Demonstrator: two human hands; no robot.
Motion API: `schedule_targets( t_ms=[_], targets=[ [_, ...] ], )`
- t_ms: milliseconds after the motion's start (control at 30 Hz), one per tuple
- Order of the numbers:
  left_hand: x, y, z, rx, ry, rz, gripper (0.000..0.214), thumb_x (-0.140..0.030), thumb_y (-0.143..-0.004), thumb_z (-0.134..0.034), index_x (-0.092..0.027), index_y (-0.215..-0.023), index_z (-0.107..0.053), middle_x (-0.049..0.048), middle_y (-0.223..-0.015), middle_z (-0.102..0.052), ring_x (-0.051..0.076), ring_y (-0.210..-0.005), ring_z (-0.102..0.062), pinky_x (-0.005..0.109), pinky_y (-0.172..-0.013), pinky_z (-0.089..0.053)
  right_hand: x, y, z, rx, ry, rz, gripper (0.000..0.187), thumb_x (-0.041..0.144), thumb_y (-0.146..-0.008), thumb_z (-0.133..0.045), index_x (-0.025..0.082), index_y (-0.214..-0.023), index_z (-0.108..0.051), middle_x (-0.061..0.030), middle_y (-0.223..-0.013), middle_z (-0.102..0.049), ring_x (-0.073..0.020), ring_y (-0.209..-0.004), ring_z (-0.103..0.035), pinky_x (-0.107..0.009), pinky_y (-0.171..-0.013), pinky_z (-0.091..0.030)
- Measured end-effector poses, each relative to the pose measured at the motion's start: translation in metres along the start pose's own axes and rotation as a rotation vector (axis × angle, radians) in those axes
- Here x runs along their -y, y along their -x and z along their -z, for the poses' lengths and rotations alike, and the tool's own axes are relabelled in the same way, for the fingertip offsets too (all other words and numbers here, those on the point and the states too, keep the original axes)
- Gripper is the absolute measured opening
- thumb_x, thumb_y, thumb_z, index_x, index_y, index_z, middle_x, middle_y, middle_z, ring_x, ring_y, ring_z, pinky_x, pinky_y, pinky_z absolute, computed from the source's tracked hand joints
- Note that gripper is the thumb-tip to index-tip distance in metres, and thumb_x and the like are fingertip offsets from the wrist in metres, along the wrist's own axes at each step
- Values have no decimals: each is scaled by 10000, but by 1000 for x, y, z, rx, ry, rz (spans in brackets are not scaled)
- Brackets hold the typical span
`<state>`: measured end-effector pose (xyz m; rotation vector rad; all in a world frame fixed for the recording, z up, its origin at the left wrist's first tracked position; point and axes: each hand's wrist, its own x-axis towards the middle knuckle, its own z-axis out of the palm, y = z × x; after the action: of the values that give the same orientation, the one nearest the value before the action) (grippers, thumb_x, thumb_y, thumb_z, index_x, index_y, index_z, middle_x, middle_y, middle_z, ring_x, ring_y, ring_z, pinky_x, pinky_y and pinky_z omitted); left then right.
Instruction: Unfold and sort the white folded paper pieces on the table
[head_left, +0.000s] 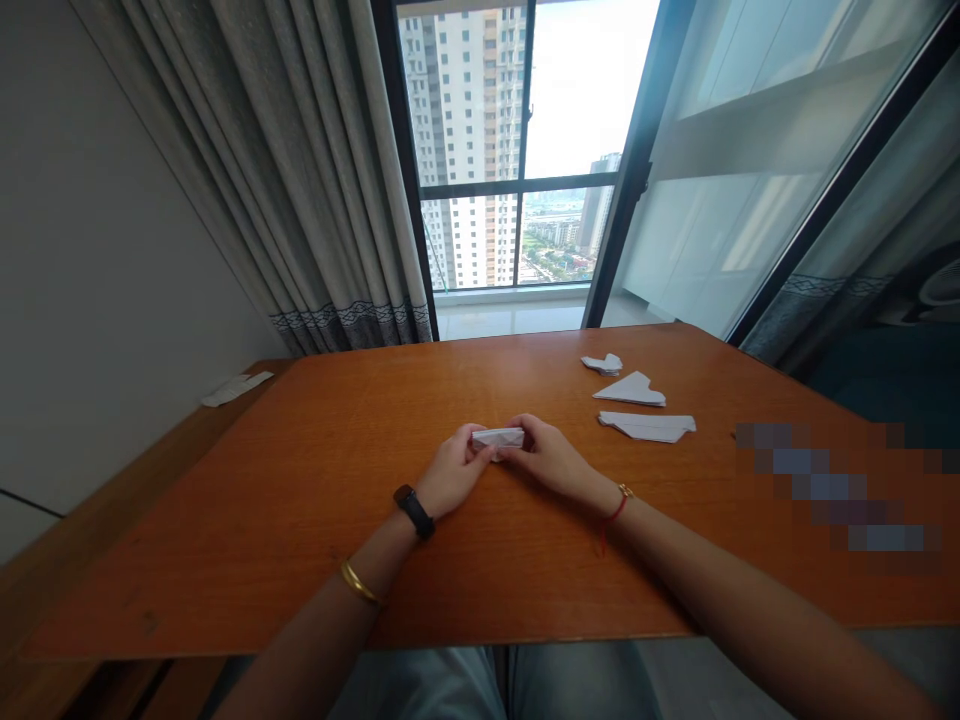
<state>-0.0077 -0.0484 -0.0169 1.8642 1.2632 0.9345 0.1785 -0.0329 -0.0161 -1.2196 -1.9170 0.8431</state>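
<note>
My left hand (450,470) and my right hand (551,458) meet at the middle of the orange wooden table (300,530). Between their fingertips they pinch a small wad of folded white paper (498,438). Farther right on the table lie several other folded white paper shapes: a small one (601,364), a triangular one (630,390) and a longer one (648,426). Neither hand touches those. A black watch sits on my left wrist, and a red string with a small gold bead circles my right.
A white paper strip (236,388) lies on a wooden ledge left of the table. A pixelated patch (832,490) covers the table's right part. Grey curtains and a tall window stand beyond the far edge. My jeans show below the near edge.
</note>
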Motion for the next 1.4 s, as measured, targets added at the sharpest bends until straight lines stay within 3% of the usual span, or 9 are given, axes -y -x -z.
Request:
schedule_targets(
  t_ms=[67,200,300,500,633,967,1100,1267,1400],
  targets=[
    [1,-1,0,-39,-22,23,290,-353,-873,-496,-167,-1094,-519,-6,-712,-601,148,-630,-562,258,-613,-421,1,-1,2,-12,42,-13,234,346,-748,-648,177,-892,-577,15,-734,-585,-129,-640,-508,-252,-591,-383],
    [9,-6,-1,-62,-107,34,90,-258,-829,-531,-178,-871,-529,-43,-596,-521,133,-552,-516,241,-548,-367,1,-3,0,-8,-7,-61,414,372,-670,-723,166,-995,-568,0,-801,-611,-135,-662,-518,-246,-583,-388],
    [10,-7,-1,-79,-149,28,100,-221,-791,-565,-184,-738,-488,-44,-597,-501,120,-553,-489,231,-542,-346,0,-3,-2,-34,26,-61,287,401,-741,-661,166,-882,-573,1,-749,-602,-132,-635,-500,-244,-564,-364],
    [9,-4,-1,-73,-90,-19,137,-259,-780,-596,-178,-875,-542,-34,-672,-539,121,-587,-497,227,-563,-376,-1,-2,0,-39,113,9,180,336,-844,-545,184,-747,-548,12,-683,-581,-130,-620,-502,-241,-566,-334],
    [14,-5,0,-34,-161,-46,115,-241,-820,-525,-179,-723,-531,-8,-656,-552,135,-600,-507,238,-567,-368,-3,-1,-2,0,124,12,131,277,-844,-540,189,-749,-515,0,-710,-606,-136,-637,-523,-239,-577,-339],
    [8,-5,3,-64,-191,-56,97,-246,-793,-543,-180,-723,-551,-4,-678,-551,143,-620,-496,244,-574,-363,0,1,-4,-17,152,63,86,237,-857,-503,194,-784,-514,-31,-774,-630,-158,-685,-547,-257,-619,-365],
    [2,-5,5,-42,-216,-25,116,-246,-765,-575,-173,-681,-544,-18,-628,-527,133,-591,-479,241,-553,-342,-1,0,-5,3,133,10,77,239,-831,-529,189,-775,-513,-29,-762,-628,-156,-681,-542,-260,-621,-377],
    [-12,-3,4,89,106,71,207,-338,-747,-627,-149,-822,-587,-5,-665,-600,138,-589,-548,233,-526,-382,16,5,12,50,-137,-13,203,301,-768,-600,177,-913,-531,-15,-853,-614,-150,-738,-544,-264,-653,-430],
    [-28,6,-1,152,453,86,316,-323,-684,-707,-130,-913,-604,59,-868,-679,174,-750,-619,268,-657,-464,36,24,33,170,-449,-15,320,353,-751,-622,181,-996,-509,-16,-920,-601,-138,-758,-550,-257,-660,-446]
  ],
)
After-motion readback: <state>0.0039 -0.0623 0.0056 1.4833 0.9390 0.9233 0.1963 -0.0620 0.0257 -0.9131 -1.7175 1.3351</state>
